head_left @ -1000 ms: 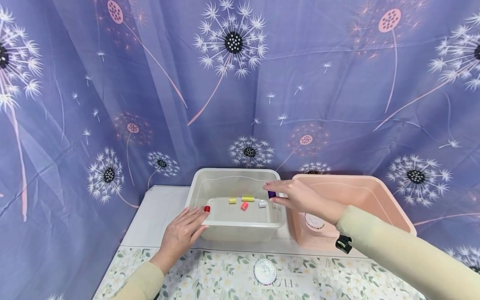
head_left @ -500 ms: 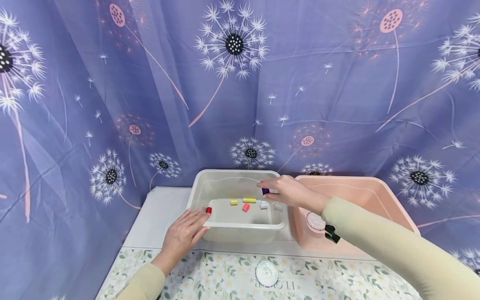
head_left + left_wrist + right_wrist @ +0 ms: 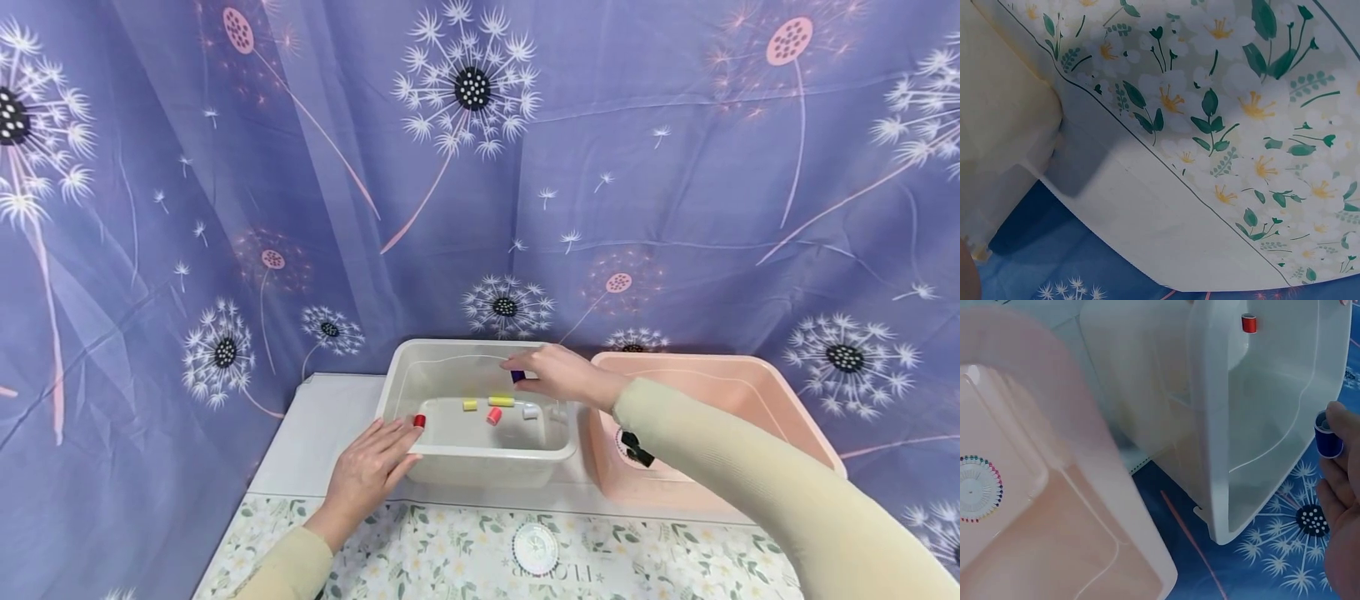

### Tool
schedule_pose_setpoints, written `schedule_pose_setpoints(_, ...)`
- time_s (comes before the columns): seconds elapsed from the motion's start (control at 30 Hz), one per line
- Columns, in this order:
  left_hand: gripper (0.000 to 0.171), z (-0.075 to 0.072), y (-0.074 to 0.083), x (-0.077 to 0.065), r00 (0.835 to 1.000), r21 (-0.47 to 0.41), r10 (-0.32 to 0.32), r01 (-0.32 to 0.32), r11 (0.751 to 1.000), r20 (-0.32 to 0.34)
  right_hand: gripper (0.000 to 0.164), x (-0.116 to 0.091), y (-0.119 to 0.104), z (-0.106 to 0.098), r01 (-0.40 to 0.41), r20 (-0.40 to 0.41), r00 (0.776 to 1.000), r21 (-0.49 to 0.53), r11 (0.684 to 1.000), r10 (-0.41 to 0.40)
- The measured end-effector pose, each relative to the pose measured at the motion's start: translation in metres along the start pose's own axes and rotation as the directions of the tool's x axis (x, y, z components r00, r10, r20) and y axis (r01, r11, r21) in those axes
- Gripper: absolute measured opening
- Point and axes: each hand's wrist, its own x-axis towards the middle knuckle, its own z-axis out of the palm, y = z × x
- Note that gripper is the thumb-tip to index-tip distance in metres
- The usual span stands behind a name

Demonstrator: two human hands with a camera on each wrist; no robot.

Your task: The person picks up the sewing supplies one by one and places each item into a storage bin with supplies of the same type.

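My right hand (image 3: 558, 372) is over the back right of the whitish bin (image 3: 480, 454). It pinches a dark blue-purple thread spool (image 3: 1329, 442) between thumb and fingers. My left hand (image 3: 367, 467) rests with outstretched fingers on the bin's front left rim. Close by those fingertips, inside the bin, is a red spool (image 3: 419, 421). More spools lie on the bin's floor: a short yellow one (image 3: 468, 405), a longer yellow one (image 3: 501, 402), a coral-red one (image 3: 494, 416) and a white one (image 3: 530, 412).
A pink bin (image 3: 795, 400) stands to the right, with a wheel of colour-headed pins (image 3: 975, 487) in it. A second pin wheel (image 3: 536, 548) lies on the floral table cover (image 3: 442, 542) in front. Behind hangs a blue dandelion-print curtain (image 3: 637, 183).
My right hand has moved left, farther over the whitish bin, carrying the dark spool. The left hand has stayed on the rim, and the head view has shifted slightly.
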Motion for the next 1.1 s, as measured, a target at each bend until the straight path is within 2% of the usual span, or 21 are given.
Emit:
schedule_pose_setpoints(0.33, 0.064, 0.001, -0.001, 0.000, 1.000, -0.012, 0.005, -0.005, 1.000, -0.015, 0.038, 0.021, 0.008, 0.006, -0.016, 0.032, 0.999, 0.003, 1.000, 0.015)
schedule_pose_setpoints(0.77, 0.064, 0.001, -0.002, -0.001, 1.000, 0.003, -0.002, 0.002, 1.000, 0.012, 0.042, 0.043, 0.013, 0.012, -0.063, 0.097, 0.993, -0.050, 0.997, 0.068)
schedule_pose_setpoints(0.93, 0.058, 0.001, -0.002, -0.001, 1.000, -0.014, 0.002, -0.001, 1.000, 0.008, 0.043, 0.051, 0.012, 0.015, -0.091, 0.131, 0.986, -0.070, 0.993, 0.100)
schedule_pose_setpoints(1.1, 0.063, 0.000, -0.001, -0.001, 1.000, -0.009, -0.001, 0.001, 1.000, 0.009, 0.043, 0.056, 0.010, 0.020, -0.122, 0.177, 0.975, -0.097, 0.988, 0.138)
